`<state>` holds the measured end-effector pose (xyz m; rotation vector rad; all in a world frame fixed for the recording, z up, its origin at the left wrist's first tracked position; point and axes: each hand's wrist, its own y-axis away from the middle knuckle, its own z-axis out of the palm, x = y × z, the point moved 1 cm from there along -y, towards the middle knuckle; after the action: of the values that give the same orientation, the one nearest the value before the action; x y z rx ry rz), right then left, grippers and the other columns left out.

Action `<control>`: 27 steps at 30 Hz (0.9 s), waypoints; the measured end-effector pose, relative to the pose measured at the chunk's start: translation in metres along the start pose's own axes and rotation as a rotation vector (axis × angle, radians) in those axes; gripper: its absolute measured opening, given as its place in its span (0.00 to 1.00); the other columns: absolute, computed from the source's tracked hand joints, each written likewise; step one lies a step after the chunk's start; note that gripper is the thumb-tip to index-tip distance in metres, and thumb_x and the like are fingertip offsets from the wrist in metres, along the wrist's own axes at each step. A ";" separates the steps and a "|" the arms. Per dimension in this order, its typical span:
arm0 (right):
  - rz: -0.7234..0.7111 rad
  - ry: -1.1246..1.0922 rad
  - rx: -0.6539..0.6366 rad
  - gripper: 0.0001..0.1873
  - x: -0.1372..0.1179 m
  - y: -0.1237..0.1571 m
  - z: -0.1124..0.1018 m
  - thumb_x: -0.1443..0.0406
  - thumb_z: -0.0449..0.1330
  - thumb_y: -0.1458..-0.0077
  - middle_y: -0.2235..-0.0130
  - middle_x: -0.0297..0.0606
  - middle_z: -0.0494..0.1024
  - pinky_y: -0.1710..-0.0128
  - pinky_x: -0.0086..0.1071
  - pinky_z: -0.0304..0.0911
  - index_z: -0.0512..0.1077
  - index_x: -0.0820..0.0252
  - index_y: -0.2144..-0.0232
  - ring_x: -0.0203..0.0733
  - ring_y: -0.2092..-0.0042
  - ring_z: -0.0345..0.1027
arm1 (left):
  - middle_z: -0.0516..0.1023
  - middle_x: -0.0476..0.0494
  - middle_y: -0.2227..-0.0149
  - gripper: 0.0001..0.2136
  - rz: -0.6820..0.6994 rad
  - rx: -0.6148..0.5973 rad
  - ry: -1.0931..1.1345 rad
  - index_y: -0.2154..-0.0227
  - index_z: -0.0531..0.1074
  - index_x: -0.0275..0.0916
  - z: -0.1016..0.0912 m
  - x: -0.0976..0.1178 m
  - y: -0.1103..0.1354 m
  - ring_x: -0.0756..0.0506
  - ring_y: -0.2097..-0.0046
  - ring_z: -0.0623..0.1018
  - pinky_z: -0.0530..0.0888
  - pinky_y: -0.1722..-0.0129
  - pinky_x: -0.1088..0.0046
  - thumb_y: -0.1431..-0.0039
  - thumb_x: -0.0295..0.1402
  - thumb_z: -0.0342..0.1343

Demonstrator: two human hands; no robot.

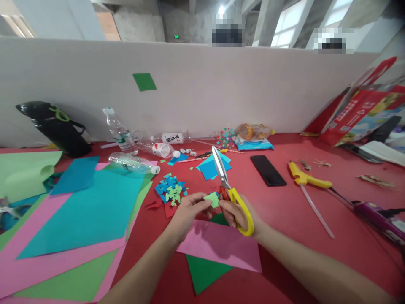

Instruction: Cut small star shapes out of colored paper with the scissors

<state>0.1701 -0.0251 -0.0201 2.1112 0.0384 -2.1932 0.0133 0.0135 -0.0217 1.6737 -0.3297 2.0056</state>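
My left hand (193, 206) is closed, pinching a small light green paper piece (214, 200) between thumb and fingers. Scissors with yellow handles (244, 216) hang on my right hand (236, 212), their blades pointing up and away from me. The right fingertips are close to the green piece; whether they touch it, I cannot tell. Something red beside the scissors' pivot is partly hidden. Under both hands lies a pink sheet (224, 247) over a dark green sheet (205, 270). Just beyond the left hand is a pile of small blue and green cut-outs (171, 188).
Large coloured sheets (85, 202) cover the left side. Plastic bottles (134, 162) and a black flask (60, 131) stand or lie toward the white partition (190, 93). Rightward are a phone (268, 170), a yellow glue gun (308, 177) with a clear stick, and a purple corded device (379, 219).
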 end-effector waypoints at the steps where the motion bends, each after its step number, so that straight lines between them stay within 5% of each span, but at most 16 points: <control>1: -0.002 0.011 0.014 0.14 0.000 0.000 0.000 0.53 0.55 0.52 0.89 0.20 0.55 0.87 0.26 0.46 0.60 0.54 0.79 0.30 0.88 0.47 | 0.77 0.47 0.77 0.06 -0.006 -0.003 -0.008 0.75 0.76 0.36 0.001 0.000 0.000 0.51 0.74 0.75 0.70 0.70 0.75 0.48 0.34 0.60; 10: -0.025 0.094 0.031 0.13 0.011 0.003 -0.002 0.54 0.57 0.49 0.89 0.21 0.58 0.87 0.24 0.44 0.63 0.56 0.76 0.29 0.88 0.48 | 0.77 0.48 0.77 0.07 -0.010 0.064 -0.030 0.74 0.75 0.36 0.006 0.003 0.002 0.50 0.75 0.75 0.72 0.70 0.73 0.51 0.35 0.60; 17: -0.017 0.117 0.032 0.13 0.013 0.002 -0.002 0.56 0.59 0.48 0.88 0.21 0.57 0.87 0.23 0.47 0.63 0.57 0.75 0.28 0.87 0.48 | 0.73 0.50 0.81 0.03 -0.071 -0.084 -0.092 0.76 0.73 0.35 0.007 -0.001 0.004 0.51 0.79 0.73 0.69 0.76 0.76 0.52 0.29 0.57; 27: 0.005 0.019 0.112 0.14 0.017 0.000 -0.001 0.54 0.60 0.49 0.86 0.20 0.58 0.88 0.22 0.45 0.64 0.57 0.73 0.27 0.88 0.47 | 0.75 0.48 0.80 0.10 -0.087 -0.077 -0.123 0.74 0.73 0.34 0.009 0.002 0.003 0.52 0.80 0.72 0.68 0.76 0.76 0.47 0.37 0.58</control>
<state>0.1707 -0.0259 -0.0375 2.1862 -0.0904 -2.2219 0.0191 0.0074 -0.0172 1.7366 -0.3654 1.8096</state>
